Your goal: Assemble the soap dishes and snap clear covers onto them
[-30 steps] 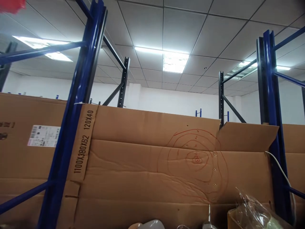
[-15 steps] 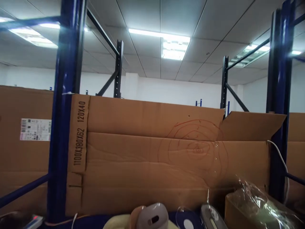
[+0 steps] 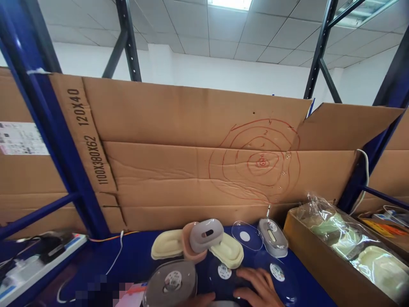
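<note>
At the bottom edge my left hand (image 3: 202, 299) shows only in part, a finger stretched out beside a grey rounded box (image 3: 172, 285) with a white round sticker. To its right, my right hand (image 3: 257, 288) has its fingers apart over the blue surface, near clear plastic lids with white stickers (image 3: 277, 272). Between both hands a grey curved edge (image 3: 225, 303) pokes into view; whether either hand touches it I cannot tell. Behind them lie cream oval trays (image 3: 227, 250), a pinkish-brown piece (image 3: 191, 247) and a grey-mauve oval shell with a dark slot (image 3: 207, 234).
A tall cardboard sheet (image 3: 179, 166) with red rings drawn on it stands behind, between blue rack posts (image 3: 60, 111). To the right is a carton (image 3: 306, 260) of plastic-wrapped pieces. A clear-cased oval item (image 3: 273, 237) leans by it. At left lies a power strip (image 3: 41, 268) with cables.
The view has tilted down, bringing more of the blue surface into sight. Both my hands, the grey box and the stickered lids now show at the bottom.
</note>
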The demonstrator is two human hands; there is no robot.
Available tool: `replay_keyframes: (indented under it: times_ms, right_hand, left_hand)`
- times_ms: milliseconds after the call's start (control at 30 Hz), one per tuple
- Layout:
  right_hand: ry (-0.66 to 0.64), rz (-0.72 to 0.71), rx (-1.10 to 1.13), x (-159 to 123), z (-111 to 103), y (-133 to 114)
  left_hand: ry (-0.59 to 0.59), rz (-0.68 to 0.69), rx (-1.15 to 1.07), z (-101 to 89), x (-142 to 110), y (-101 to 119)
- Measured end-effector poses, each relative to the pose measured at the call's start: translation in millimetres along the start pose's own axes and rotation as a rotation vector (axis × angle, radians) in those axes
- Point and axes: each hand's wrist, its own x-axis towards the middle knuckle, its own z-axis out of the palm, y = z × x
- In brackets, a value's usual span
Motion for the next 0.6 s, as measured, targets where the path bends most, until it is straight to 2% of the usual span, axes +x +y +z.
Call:
replay_keyframes:
  times_ms: [167,267,400,600]
  right_hand:
    - [-0.097,0.06,0.106,23,-41,-9]
    - [-0.163,0.147,0.132,36,-56,-5]
    - [-0.118,0.201,0.124,34,-47,4]
    - [-0.114,0.113,0.057,15,-20,19]
  left_hand:
    - [-0.032,-0.028,-0.011,1.3,-4,4]
    - [-0.033,-0.019,-0.005,-0.5,-5,6]
    - [-0.001,-0.006,0.007,-3.0,-4,4]
    - [0.015,-0.058,-0.044,-1.5,-4,-6]
